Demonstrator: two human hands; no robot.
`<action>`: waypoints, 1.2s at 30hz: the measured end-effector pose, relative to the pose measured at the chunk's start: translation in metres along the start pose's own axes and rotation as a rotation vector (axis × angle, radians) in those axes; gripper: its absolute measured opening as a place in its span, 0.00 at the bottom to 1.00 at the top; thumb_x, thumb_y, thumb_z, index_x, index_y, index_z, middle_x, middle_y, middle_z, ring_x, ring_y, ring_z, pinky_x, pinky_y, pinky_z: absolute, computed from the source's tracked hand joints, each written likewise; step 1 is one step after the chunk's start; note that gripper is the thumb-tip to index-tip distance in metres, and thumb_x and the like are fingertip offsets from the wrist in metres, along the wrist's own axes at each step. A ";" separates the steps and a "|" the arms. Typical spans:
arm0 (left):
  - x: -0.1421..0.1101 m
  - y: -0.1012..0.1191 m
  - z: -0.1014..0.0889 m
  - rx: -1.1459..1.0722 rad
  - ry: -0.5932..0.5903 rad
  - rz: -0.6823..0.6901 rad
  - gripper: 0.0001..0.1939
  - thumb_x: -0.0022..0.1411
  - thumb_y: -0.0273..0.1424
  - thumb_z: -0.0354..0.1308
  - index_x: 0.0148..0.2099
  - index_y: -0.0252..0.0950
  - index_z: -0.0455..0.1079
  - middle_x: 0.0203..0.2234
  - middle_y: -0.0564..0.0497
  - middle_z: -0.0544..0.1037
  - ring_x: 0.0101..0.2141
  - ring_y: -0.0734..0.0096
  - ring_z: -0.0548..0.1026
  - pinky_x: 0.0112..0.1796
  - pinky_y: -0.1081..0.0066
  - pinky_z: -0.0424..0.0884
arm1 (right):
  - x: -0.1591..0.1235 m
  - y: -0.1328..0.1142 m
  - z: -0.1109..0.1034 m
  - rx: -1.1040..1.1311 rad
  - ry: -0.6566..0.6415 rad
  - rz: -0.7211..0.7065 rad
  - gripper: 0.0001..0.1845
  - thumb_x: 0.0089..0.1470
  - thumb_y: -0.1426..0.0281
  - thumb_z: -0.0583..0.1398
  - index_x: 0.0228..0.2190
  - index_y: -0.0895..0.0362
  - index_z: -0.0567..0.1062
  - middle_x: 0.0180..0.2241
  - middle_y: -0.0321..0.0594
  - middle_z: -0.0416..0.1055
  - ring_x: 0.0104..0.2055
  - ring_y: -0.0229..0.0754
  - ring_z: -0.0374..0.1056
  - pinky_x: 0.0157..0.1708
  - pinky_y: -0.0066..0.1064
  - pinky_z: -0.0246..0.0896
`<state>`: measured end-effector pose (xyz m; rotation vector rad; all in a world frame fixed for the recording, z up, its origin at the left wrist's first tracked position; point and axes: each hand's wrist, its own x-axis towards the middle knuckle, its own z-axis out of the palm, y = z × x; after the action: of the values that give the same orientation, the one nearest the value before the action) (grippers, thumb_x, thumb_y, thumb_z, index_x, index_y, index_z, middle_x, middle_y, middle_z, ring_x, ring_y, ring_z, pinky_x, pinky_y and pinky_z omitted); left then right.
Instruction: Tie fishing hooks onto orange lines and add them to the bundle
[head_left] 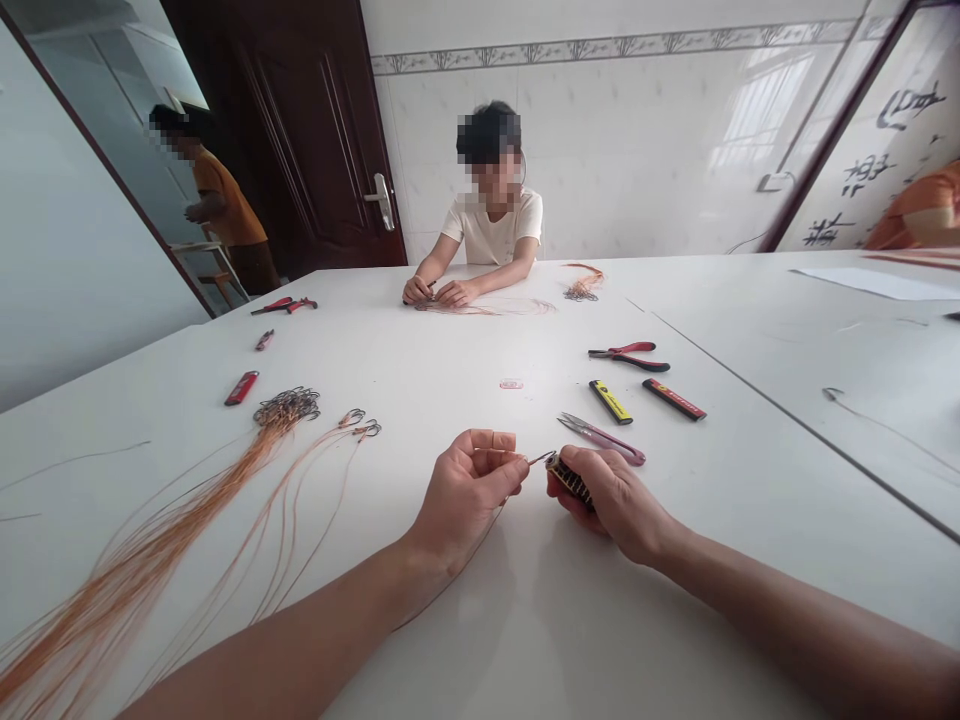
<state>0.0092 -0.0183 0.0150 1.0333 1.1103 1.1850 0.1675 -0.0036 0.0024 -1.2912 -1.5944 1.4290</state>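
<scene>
Between the thumb and fingers of my left hand (472,490) is a small fish hook (540,458), its tip pointing right. A thin line trails from that hand down along my forearm. My right hand (619,495) is wrapped round a dark patterned lighter (572,481), whose top end is close to the hook. I cannot make out a flame. Thread snips (604,437) with a pink handle lie just beyond my right hand. To the left of my hands lies a bundle of hooks (289,407) on long orange lines (180,530), with several separate hooks (364,425) beside it.
Beyond the snips are a yellow lighter (611,402), a red-and-black lighter (673,399) and red-handled pliers (628,356). Another red lighter (241,388) and pliers (285,305) lie at left. A person (491,220) sits across the white table (450,360), hands on lines.
</scene>
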 end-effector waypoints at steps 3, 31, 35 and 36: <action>0.000 0.000 0.000 0.006 -0.001 0.009 0.12 0.46 0.31 0.61 0.34 0.37 0.65 0.22 0.55 0.70 0.24 0.77 0.66 0.28 0.74 0.61 | 0.000 -0.001 0.000 -0.018 -0.003 -0.014 0.21 0.53 0.61 0.43 0.18 0.58 0.64 0.13 0.32 0.54 0.16 0.32 0.47 0.15 0.23 0.43; 0.005 -0.004 -0.006 0.047 0.012 0.105 0.10 0.49 0.29 0.59 0.37 0.36 0.65 0.28 0.53 0.71 0.29 0.77 0.69 0.30 0.75 0.64 | 0.008 0.008 -0.010 -0.823 0.221 -0.372 0.19 0.56 0.56 0.46 0.24 0.56 0.65 0.23 0.36 0.63 0.25 0.37 0.59 0.23 0.28 0.51; 0.005 -0.006 -0.007 0.090 -0.016 0.200 0.08 0.51 0.28 0.58 0.36 0.37 0.64 0.28 0.53 0.72 0.32 0.76 0.70 0.34 0.75 0.66 | 0.018 0.019 -0.012 -1.196 0.250 -0.437 0.16 0.53 0.57 0.51 0.24 0.56 0.65 0.25 0.39 0.64 0.29 0.42 0.60 0.23 0.30 0.51; 0.005 -0.006 -0.007 0.105 -0.024 0.222 0.08 0.51 0.27 0.58 0.36 0.37 0.64 0.28 0.53 0.72 0.32 0.76 0.70 0.34 0.75 0.66 | 0.019 0.021 -0.011 -1.222 0.245 -0.457 0.16 0.54 0.58 0.51 0.25 0.57 0.66 0.26 0.39 0.64 0.31 0.43 0.60 0.24 0.31 0.52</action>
<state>0.0032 -0.0143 0.0073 1.2750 1.0682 1.2959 0.1772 0.0167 -0.0185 -1.4284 -2.4427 -0.1105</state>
